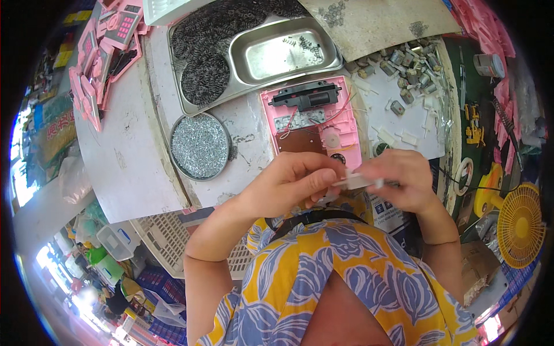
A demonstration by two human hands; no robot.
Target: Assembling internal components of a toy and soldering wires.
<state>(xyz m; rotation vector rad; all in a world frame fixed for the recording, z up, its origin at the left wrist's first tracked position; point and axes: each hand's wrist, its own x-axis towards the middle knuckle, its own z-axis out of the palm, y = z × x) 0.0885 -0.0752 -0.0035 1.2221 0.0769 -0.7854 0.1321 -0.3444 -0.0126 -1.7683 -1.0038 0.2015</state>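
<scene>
Left of the pink panel, a round tin of screws sits near the table edge. Just below the panel, a small white part is pinched between the left hand and the right hand. It is probably plastic; if the fingertips slip, it could be dropped.

At centre frame the open toy casing was pink, with a black bar, a brown board and red wires. The small part below it was white. The round tin held silvery screws. The shirt, lower centre, showed blue leaves on yellow. The fan at right was yellow.
</scene>
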